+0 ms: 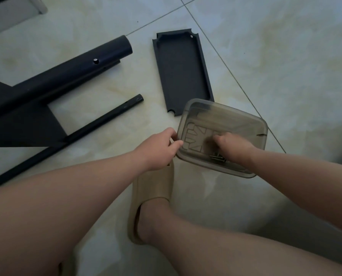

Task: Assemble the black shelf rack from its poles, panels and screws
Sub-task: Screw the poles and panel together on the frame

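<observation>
While left hand (159, 148) pinches rim of smoky tub (235, 120), right hand (232, 146) inside it over screws (218, 156), grip unclear, black panel (181, 70) just beyond on open tile (285, 56), poles (66, 70) cut off at left edge.

A smoky translucent container (245, 124) sat just right of centre above the tiled floor (285, 56). The left hand (162, 148) pinched its rim at nine o'clock. The right hand (231, 148) reached inside, close to a few dark screws (218, 156) at the container's six o'clock; whether it held one could not be told. A black panel (182, 70) lay at the container's twelve o'clock, its near corner hidden behind the container. A thick pole (66, 76) and a thin pole (98, 122) lay at ten o'clock. A tan slipper (152, 188) lay at seven o'clock.
</observation>
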`<move>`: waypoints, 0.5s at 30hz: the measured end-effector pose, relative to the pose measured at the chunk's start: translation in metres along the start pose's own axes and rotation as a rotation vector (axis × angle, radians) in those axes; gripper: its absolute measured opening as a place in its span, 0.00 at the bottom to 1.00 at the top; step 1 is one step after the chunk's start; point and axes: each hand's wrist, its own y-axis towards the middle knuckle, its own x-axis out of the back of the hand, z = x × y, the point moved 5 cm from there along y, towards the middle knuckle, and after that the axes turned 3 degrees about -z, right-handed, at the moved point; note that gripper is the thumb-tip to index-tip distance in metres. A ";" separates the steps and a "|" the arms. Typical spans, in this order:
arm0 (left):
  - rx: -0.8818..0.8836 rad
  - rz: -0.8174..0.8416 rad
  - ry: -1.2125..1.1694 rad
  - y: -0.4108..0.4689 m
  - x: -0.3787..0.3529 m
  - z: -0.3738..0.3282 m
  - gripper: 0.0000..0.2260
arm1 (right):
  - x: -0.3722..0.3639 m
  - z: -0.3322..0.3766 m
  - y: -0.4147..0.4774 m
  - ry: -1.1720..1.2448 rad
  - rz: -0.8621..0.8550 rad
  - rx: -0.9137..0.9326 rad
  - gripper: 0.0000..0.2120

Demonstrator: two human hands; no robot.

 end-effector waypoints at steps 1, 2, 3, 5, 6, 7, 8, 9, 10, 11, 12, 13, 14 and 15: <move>0.008 0.008 -0.001 0.000 0.000 -0.001 0.09 | 0.003 0.000 -0.002 0.018 -0.011 0.000 0.13; 0.017 0.013 0.004 -0.001 0.000 -0.002 0.09 | 0.009 0.002 -0.005 0.043 -0.027 0.001 0.11; 0.032 0.015 0.012 -0.003 0.002 -0.004 0.10 | 0.017 0.004 -0.009 0.072 -0.053 0.002 0.08; 0.074 0.003 0.043 -0.007 0.009 -0.007 0.13 | 0.036 0.009 -0.019 0.131 -0.112 -0.011 0.01; 0.095 -0.005 0.064 -0.010 0.014 -0.009 0.14 | 0.048 0.011 -0.024 0.163 -0.141 -0.021 0.02; 0.112 -0.009 0.081 -0.013 0.020 -0.012 0.15 | 0.060 0.013 -0.030 0.203 -0.171 -0.029 0.02; 0.125 -0.009 0.092 -0.018 0.027 -0.014 0.15 | 0.074 0.016 -0.037 0.256 -0.211 -0.041 0.02; 0.131 -0.006 0.098 -0.023 0.034 -0.017 0.16 | 0.089 0.019 -0.043 0.314 -0.263 -0.057 0.03; 0.131 -0.003 0.100 -0.028 0.043 -0.020 0.18 | 0.103 0.022 -0.050 0.374 -0.315 -0.080 0.04; 0.132 -0.003 0.093 -0.034 0.052 -0.022 0.19 | 0.117 0.025 -0.058 0.439 -0.361 -0.103 0.04; 0.145 -0.007 0.076 -0.041 0.062 -0.024 0.20 | 0.129 0.030 -0.066 0.508 -0.394 -0.115 0.05; 0.170 -0.013 0.046 -0.049 0.073 -0.025 0.20 | 0.141 0.037 -0.075 0.572 -0.421 -0.112 0.05; 0.202 -0.024 0.002 -0.058 0.084 -0.026 0.20 | 0.153 0.045 -0.085 0.620 -0.448 -0.099 0.05; 0.231 -0.045 -0.053 -0.069 0.095 -0.026 0.20 | 0.166 0.054 -0.095 0.652 -0.476 -0.081 0.06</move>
